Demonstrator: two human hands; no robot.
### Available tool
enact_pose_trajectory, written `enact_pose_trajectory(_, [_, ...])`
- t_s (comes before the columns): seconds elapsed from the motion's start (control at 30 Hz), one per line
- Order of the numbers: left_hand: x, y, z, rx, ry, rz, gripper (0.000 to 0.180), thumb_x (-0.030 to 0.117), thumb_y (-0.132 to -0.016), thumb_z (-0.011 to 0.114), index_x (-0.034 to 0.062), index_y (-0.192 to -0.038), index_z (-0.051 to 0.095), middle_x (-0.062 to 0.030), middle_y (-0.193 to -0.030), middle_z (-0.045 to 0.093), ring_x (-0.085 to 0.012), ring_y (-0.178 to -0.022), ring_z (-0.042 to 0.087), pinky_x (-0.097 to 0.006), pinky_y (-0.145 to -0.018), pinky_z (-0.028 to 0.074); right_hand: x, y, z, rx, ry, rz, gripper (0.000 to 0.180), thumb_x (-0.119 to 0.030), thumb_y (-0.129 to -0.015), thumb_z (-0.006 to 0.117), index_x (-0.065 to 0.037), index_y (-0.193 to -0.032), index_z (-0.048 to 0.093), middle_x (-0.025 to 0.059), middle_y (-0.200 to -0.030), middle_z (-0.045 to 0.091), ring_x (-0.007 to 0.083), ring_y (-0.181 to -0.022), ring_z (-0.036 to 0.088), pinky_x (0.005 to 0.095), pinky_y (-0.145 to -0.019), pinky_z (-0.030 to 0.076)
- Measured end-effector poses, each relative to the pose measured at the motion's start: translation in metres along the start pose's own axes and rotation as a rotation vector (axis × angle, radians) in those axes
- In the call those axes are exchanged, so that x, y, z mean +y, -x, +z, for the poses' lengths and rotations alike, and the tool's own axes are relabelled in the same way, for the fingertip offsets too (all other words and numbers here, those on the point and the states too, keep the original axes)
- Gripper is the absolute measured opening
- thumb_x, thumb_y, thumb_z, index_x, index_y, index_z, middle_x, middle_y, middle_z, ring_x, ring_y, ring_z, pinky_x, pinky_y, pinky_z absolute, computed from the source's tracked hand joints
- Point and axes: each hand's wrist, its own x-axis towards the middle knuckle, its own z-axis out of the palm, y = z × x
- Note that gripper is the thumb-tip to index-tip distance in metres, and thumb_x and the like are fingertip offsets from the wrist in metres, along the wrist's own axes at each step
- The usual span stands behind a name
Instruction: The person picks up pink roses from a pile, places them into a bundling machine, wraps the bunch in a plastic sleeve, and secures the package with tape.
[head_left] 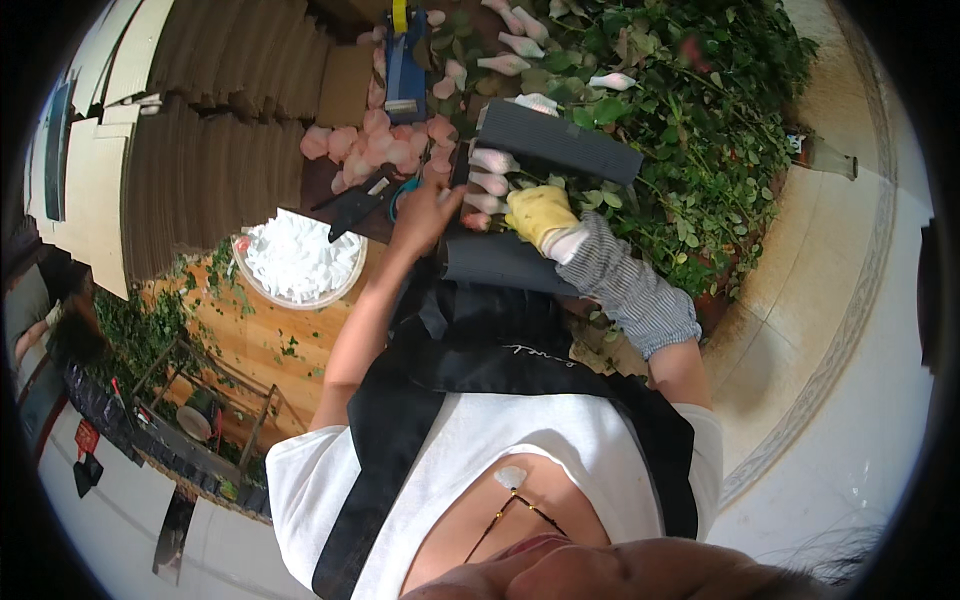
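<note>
and here at the bench, two hands work close in on a row of pale pink rosebuds in white mesh sleeves point(490, 183), lying side by side at the left end of a folded sheet of dark grey ribbed cardboard point(560, 143), between its upper and lower flaps. one more bud, a deeper salmon-pink rosebud point(476, 221), sits just below the row.

on the left, the bare left hand point(425, 215) is right up at the cardboard's left edge, fingers part bent and reaching toward the bud heads; whether they have hold of anything, i cannot tell. over on the right, the right hand in a yellow glove point(540, 213), with a grey knitted sleeve point(630, 280) behind it, is half curled just beside the buds, on the stem side; its fingertips don't show clearly enough to call a grip.

near the left hand, a black tool point(357, 208) lies close by, with loose pink petals point(375, 145) scattered above and a blue tape dispenser point(404, 70) farther up. lower left, a round pale tub point(240, 262) brims with white mesh sleeves point(303, 258). and out to the right, a great heap of green leafy rose stems point(690, 150) spreads wide.
</note>
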Motion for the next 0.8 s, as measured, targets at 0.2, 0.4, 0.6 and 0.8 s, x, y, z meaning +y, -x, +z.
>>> enact_pose_trajectory(0.2, [0.018, 0.0, 0.021, -0.028, -0.149, 0.1, 0.029, 0.029, -0.096, 0.065, 0.0013, -0.086, 0.065, -0.0194, -0.089, 0.066, -0.0406, -0.087, 0.066, -0.051, -0.071, 0.048, 0.007, -0.009, 0.033, 0.182, -0.026, -0.034, 0.009, -0.011, -0.087, 0.063, -0.011, -0.084, 0.072, 0.0081, -0.079, 0.075, 0.0253, -0.073, 0.074, 0.0411, -0.062, 0.057])
enact_pose_trajectory(0.4, [0.019, 0.005, -0.028, 0.597, 0.045, 0.24, 0.014, 0.01, -0.094, 0.059, -0.0016, -0.085, 0.058, -0.0176, -0.079, 0.056, -0.0388, -0.073, 0.055, -0.047, -0.071, 0.046, 0.016, -0.001, 0.018, 0.194, -0.237, -0.032, 0.012, -0.017, -0.089, 0.064, -0.009, -0.091, 0.071, 0.0138, -0.082, 0.073, 0.033, -0.08, 0.073, 0.0448, -0.073, 0.057])
enact_pose_trajectory(0.6, [0.015, -0.01, 0.011, 0.058, 0.059, 0.02, 0.028, 0.026, -0.1, 0.061, -0.0001, -0.092, 0.066, -0.0226, -0.095, 0.069, -0.0391, -0.089, 0.068, -0.044, -0.073, 0.051, 0.014, -0.009, 0.001, 0.236, -0.171, 0.102, 0.023, -0.03, -0.093, 0.065, -0.009, -0.101, 0.07, 0.0147, -0.087, 0.075, 0.0338, -0.081, 0.073, 0.0465, -0.072, 0.056])
enact_pose_trajectory(0.8, [0.036, -0.018, 0.026, 0.061, -0.032, 0.137, 0.029, 0.026, -0.099, 0.061, -0.0012, -0.094, 0.069, -0.0221, -0.086, 0.071, -0.0403, -0.082, 0.069, -0.045, -0.067, 0.051, 0.019, -0.023, 0.025, 0.261, -0.058, 0.125, 0.016, -0.024, -0.092, 0.064, -0.011, -0.088, 0.071, 0.0114, -0.076, 0.073, 0.0323, -0.072, 0.072, 0.046, -0.064, 0.055])
